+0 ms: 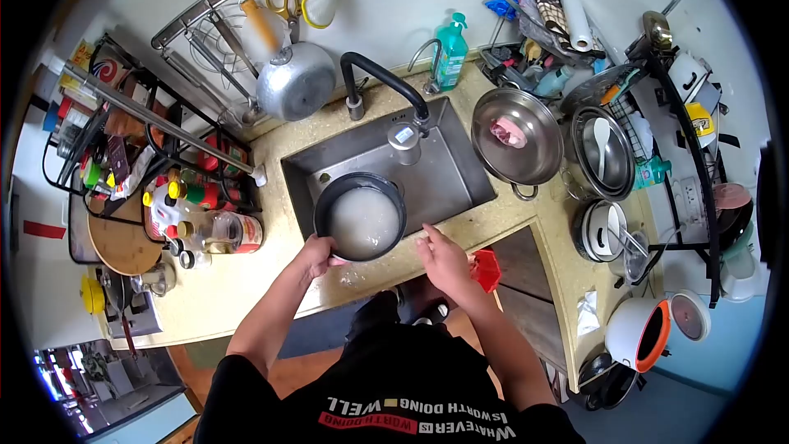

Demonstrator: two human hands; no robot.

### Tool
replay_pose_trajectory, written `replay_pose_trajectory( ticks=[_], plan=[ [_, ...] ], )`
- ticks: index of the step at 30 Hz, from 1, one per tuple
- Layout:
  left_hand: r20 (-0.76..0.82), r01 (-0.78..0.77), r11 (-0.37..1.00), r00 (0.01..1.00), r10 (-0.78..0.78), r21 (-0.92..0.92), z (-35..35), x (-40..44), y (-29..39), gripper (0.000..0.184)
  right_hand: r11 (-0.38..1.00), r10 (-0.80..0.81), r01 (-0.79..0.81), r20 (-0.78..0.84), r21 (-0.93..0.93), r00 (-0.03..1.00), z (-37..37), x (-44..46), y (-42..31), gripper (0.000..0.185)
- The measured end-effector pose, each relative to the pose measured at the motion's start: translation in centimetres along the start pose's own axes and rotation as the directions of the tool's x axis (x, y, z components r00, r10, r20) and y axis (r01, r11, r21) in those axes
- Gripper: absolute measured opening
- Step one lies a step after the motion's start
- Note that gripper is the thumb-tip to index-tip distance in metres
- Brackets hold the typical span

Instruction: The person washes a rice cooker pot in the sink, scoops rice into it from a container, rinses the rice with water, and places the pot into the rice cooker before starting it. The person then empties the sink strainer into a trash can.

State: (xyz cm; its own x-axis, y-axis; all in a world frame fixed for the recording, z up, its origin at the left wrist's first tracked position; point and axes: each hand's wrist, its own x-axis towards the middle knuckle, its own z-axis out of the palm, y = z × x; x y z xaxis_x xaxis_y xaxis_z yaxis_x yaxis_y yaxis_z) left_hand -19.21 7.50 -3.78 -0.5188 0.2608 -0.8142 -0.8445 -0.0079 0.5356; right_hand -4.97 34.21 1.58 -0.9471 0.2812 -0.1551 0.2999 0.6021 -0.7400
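Note:
A dark round pot (362, 218) of cloudy whitish liquid sits over the front left of the sink (448, 166). What lies beneath the liquid cannot be made out. My left hand (317, 255) is closed on the pot's near left rim. My right hand (445, 261) is apart from the pot, over the counter's front edge, its fingers extended and holding nothing visible. Behind the pot, a black faucet (386, 76) arches over the sink, with a silver cylindrical piece (404, 141) below its spout.
Right of the sink stands a steel pan (526, 156) with a piece of raw meat (508, 132). Beside it, a steel bowl (612, 173) holds a white spoon (602, 148). Several bottles (222, 232) line the left counter. A green pump bottle (451, 51) is behind the sink.

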Motion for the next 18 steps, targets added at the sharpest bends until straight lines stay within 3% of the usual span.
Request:
replay_pose_trajectory(
  ticks=[3,5,6,7,10,12,13,14,15,16,17,18],
  plan=[
    [0.005,-0.053,0.991,0.999,0.053,0.119,2.2,1.2,-0.8,0.035,0.980,0.042,-0.044,0.019,0.192,0.999,-2.0,-1.9,4.0,0.034],
    [0.021,-0.052,0.999,0.998,0.052,-0.002,3.2,2.6,-1.5,0.034,0.947,0.015,-0.031,0.052,0.320,0.999,-3.0,-0.9,6.1,0.032],
    [0.026,-0.039,0.998,0.999,0.041,-0.056,3.2,3.1,-1.9,0.034,0.954,0.092,-0.104,0.055,0.281,0.994,-3.7,-0.6,7.2,0.030],
    [-0.002,-0.024,0.996,1.000,0.024,-0.091,3.6,3.3,-1.9,0.035,0.976,-0.005,0.016,-0.054,0.219,0.999,-4.4,0.2,7.2,0.029],
    [-0.056,-0.034,0.988,0.998,0.026,-0.150,5.4,4.6,-1.2,0.044,0.942,0.133,-0.132,0.019,0.308,0.991,-4.8,2.9,8.3,0.026],
    [-0.115,-0.059,0.998,0.992,0.058,-0.006,6.6,4.2,0.7,0.046,0.969,0.056,-0.053,-0.007,0.242,0.998,-4.4,5.1,8.9,0.025],
    [-0.056,-0.087,0.994,0.994,0.090,0.061,5.9,5.7,-0.2,0.048,0.978,0.038,-0.030,-0.034,0.207,0.999,-4.5,5.4,9.2,0.025],
    [0.004,-0.122,0.985,0.992,0.122,0.124,5.1,7.4,-0.9,0.051,0.977,0.035,-0.020,-0.064,0.214,0.997,-4.6,5.4,8.0,0.024],
    [-0.047,-0.171,0.972,0.982,0.181,0.163,6.2,5.5,0.2,0.046,0.950,0.022,0.005,-0.085,0.313,0.996,-3.6,5.2,8.5,0.023],
    [0.059,-0.181,0.973,0.983,0.174,0.145,5.0,6.7,-0.1,0.040,0.948,0.078,-0.082,0.024,0.309,0.997,-3.5,5.2,8.3,0.024],
    [0.069,-0.155,0.980,0.987,0.147,0.126,6.8,4.6,1.8,0.038,0.963,-0.082,0.077,0.008,0.256,0.997,-3.7,5.1,8.6,0.025],
    [0.067,-0.109,0.962,0.993,0.095,0.249,7.5,3.1,3.0,0.046,0.988,-0.096,0.080,0.124,0.133,0.988,-3.6,4.8,8.8,0.024]
  ],
)
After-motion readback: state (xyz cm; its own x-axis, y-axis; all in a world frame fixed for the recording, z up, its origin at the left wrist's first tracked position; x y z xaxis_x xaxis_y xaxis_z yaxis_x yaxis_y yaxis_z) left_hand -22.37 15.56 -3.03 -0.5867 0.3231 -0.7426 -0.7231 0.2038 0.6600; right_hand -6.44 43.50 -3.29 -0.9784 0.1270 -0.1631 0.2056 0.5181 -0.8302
